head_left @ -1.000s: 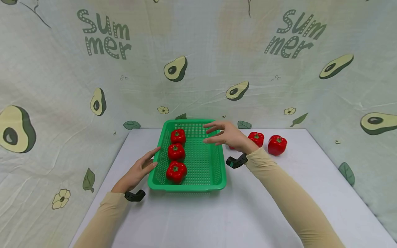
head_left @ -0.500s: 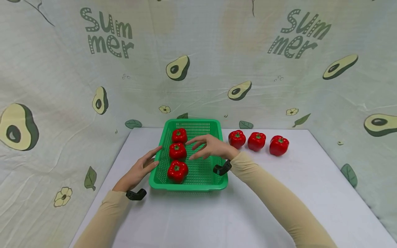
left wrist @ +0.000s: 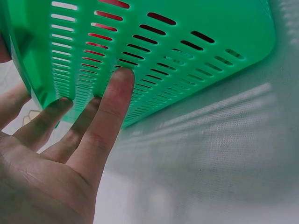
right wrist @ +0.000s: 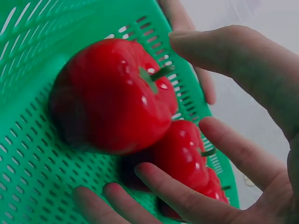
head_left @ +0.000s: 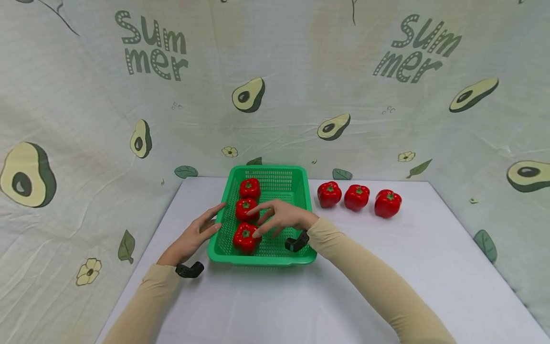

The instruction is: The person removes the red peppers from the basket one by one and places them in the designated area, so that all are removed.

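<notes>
A green slotted plastic basket [head_left: 263,260] holds three red bell peppers in a column along its left side: a near pepper [head_left: 243,242], a middle pepper [head_left: 243,208] and a far pepper [head_left: 250,187]. My left hand [head_left: 192,237] rests on the basket's left side, its extended fingers [left wrist: 122,83] against the slotted wall. Over the basket is my right hand [head_left: 283,216], fingers spread and holding nothing. Its fingertips overlap the near and middle peppers in the head view. From the right wrist, the near pepper [right wrist: 112,100] shows its green stem, with thumb and fingers around it at a gap.
To the right of the basket, a left pepper [head_left: 329,195], a centre pepper [head_left: 356,198] and a right pepper [head_left: 387,204] stand in a row on the white table [head_left: 369,267]. A printed cloth [head_left: 283,95] hangs behind and at both sides.
My right hand has come in from over the basket's right rim, moving left and nearer to the near pepper, and no longer covers the peppers on the table. The left hand stays put.
</notes>
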`<state>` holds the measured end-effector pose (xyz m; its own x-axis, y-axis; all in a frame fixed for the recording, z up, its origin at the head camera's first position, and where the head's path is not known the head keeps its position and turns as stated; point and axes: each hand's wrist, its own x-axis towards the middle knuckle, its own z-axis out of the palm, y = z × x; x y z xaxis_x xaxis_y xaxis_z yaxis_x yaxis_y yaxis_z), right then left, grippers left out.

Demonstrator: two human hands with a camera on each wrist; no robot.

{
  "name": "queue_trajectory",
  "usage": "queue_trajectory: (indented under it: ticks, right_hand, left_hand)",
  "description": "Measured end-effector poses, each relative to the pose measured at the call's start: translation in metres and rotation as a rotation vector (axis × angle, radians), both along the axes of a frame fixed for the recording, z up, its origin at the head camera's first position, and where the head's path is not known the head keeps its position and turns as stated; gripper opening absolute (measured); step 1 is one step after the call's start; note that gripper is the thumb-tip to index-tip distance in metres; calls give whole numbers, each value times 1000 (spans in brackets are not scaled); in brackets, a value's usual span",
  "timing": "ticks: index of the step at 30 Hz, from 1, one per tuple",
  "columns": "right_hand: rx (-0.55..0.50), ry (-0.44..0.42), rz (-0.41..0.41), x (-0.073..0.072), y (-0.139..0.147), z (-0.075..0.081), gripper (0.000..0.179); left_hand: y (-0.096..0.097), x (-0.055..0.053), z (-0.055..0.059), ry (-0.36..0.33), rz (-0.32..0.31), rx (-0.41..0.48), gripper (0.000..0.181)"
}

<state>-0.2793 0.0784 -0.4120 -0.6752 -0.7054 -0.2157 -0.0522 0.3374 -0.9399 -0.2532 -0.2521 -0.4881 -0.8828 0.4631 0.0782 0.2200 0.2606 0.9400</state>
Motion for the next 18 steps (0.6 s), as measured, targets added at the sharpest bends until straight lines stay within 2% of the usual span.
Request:
queue_trajectory:
  ticks: [12,18]
  right_hand:
    - [23,-79,23,2,-11,-10,64]
    - [29,-76,26,5,-17,-14,65]
  left_hand:
    - [1,0,0,-11,2,4,64]
    - [1,1,-1,-23,6,9,65]
